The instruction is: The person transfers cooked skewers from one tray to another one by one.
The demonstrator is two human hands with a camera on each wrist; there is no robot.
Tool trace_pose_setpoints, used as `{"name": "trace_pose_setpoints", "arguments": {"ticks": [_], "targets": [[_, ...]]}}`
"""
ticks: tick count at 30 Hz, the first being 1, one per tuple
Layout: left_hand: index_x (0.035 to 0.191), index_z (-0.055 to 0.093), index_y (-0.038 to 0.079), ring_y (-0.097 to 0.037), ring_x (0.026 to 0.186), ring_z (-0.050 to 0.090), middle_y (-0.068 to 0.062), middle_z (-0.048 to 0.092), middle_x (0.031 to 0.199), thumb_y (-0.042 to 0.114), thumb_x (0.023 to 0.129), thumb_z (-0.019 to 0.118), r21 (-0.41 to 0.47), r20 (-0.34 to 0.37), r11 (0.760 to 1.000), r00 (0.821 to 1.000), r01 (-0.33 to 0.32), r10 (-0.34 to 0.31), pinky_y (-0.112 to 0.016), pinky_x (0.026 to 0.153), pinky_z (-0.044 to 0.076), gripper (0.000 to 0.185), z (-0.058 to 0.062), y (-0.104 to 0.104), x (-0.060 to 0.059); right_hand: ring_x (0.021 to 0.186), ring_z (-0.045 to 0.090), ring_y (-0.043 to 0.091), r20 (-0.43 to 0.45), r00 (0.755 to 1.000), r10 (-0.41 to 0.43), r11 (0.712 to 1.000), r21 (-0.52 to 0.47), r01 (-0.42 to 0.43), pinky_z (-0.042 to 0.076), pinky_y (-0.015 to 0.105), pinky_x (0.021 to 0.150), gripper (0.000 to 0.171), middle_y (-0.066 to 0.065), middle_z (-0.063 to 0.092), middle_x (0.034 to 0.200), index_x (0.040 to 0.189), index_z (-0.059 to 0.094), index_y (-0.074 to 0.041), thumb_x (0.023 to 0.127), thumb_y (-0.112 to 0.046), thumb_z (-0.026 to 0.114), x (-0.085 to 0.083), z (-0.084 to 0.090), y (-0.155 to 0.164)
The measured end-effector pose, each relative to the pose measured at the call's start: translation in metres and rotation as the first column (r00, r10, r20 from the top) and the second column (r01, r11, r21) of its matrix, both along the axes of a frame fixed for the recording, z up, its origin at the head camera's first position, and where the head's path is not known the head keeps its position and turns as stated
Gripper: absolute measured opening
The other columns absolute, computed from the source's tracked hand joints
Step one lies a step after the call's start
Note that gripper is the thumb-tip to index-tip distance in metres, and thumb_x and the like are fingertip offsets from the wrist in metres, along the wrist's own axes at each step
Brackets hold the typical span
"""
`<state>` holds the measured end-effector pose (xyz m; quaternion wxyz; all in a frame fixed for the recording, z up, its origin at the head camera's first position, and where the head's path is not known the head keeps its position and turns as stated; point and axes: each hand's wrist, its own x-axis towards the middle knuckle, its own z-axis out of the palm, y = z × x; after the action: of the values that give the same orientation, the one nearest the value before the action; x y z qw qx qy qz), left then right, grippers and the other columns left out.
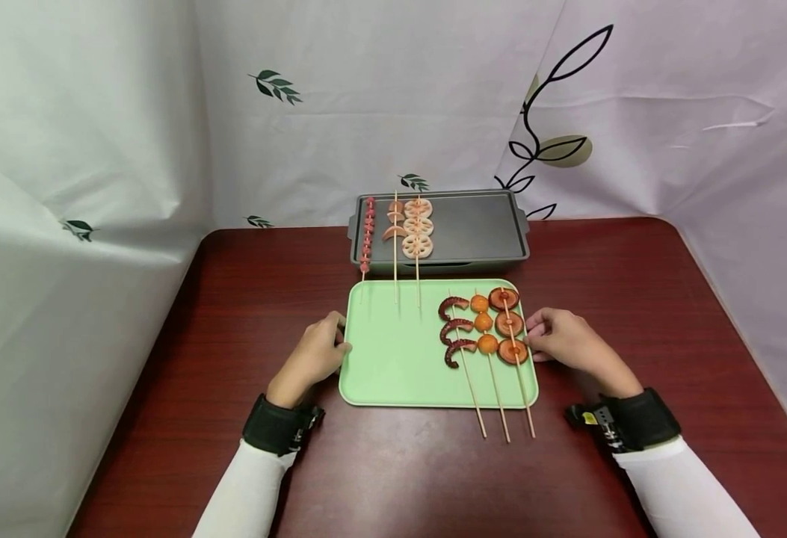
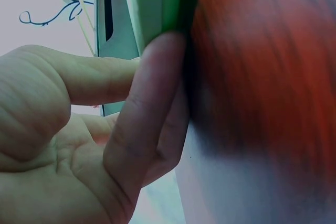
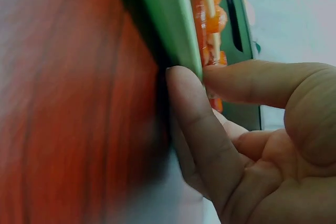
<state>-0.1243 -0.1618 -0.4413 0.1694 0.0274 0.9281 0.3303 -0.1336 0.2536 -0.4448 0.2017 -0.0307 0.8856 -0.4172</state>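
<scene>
We've got the green tray (image 1: pixel 393 373) sitting on the counter (image 1: pixel 232 284) just in front of the grey griddle (image 1: pixel 480 224), three skewers (image 1: pixel 483 329) on it; our left hand (image 1: pixel 314 355) and right hand (image 1: pixel 564 340) each pinch an edge.

A staged tabletop set: curtains (image 1: pixel 97 149) (leaf-printed) enclose a wooden table (image 1: pixel 635 299).
</scene>
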Motion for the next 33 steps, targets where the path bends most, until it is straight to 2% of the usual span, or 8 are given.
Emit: {"name": "trace_pose_setpoints", "arguments": {"ticks": [7, 19, 25, 30, 33], "targets": [[0.128, 0.048, 0.004, -0.018, 0.07, 0.058, -0.012, 0.059, 0.097, 0.011, 0.095, 0.061, 0.003, 0.003, 1.0, 1.0, 0.005, -0.005, -0.028, 0.058, 0.05, 0.036, 0.0, 0.0, 0.0, 0.07, 0.067, 0.016, 0.036, 0.999, -0.017, 1.0, -0.019, 0.018, 0.06, 0.03, 0.062, 0.023, 0.015, 0.063, 0.09, 0.107, 0.057, 0.005, 0.091, -0.011, 0.062, -0.001, 0.001, -0.002], [0.128, 0.048, 0.004, -0.018, 0.067, 0.058, -0.012, 0.059, 0.095, 0.011, 0.095, 0.061, 0.004, 0.004, 1.0, 1.0, -0.004, 0.004, -0.028, 0.057, 0.05, 0.036, 0.0, 0.002, -0.001, 0.065, 0.066, 0.014, -0.063, 0.998, -0.018, 0.995, 0.098, 0.024, 0.058, 0.027, 0.057, 0.015, 0.012, 0.065, 0.085, 0.102, 0.06, 0.0, 0.091, -0.011, 0.061, 0.003, 0.002, -0.006], [0.131, 0.049, 0.003, -0.016, 0.064, 0.059, -0.012, 0.061, 0.093, 0.012, 0.094, 0.062, 0.021, 0.004, 1.0, 1.0, -0.013, 0.012, -0.028, 0.056, 0.052, 0.041, 0.002, 0.002, 0.0, 0.066, 0.065, 0.016, -0.051, 0.999, -0.003, 0.997, 0.077, 0.007, 0.058, 0.027, 0.057, 0.014, 0.012, 0.063, 0.085, 0.102, 0.059, 0.001, 0.091, -0.009, 0.06, 0.003, 0.002, -0.005], [0.138, 0.045, -0.001, -0.02, 0.054, 0.062, -0.014, 0.063, 0.093, 0.015, 0.095, 0.06, 0.074, -0.014, 0.997, 1.0, -0.022, 0.023, -0.028, 0.053, 0.054, 0.048, 0.012, -0.006, 0.002, 0.068, 0.066, 0.016, -0.025, 1.0, 0.0, 0.999, 0.039, 0.001, 0.059, 0.027, 0.058, 0.016, 0.013, 0.063, 0.087, 0.104, 0.058, 0.002, 0.092, -0.009, 0.061, 0.0, 0.0, -0.005], [0.138, 0.045, 0.0, -0.022, 0.065, 0.065, -0.014, 0.061, 0.099, 0.018, 0.096, 0.059, 0.061, -0.097, 0.998, 0.995, -0.026, 0.032, -0.031, 0.058, 0.055, 0.048, 0.022, -0.01, 0.0, 0.068, 0.066, 0.016, -0.025, 1.0, 0.0, 1.0, 0.028, 0.001, 0.059, 0.027, 0.058, 0.017, 0.014, 0.064, 0.087, 0.105, 0.057, 0.002, 0.092, -0.008, 0.061, 0.0, -0.001, -0.004]]}}
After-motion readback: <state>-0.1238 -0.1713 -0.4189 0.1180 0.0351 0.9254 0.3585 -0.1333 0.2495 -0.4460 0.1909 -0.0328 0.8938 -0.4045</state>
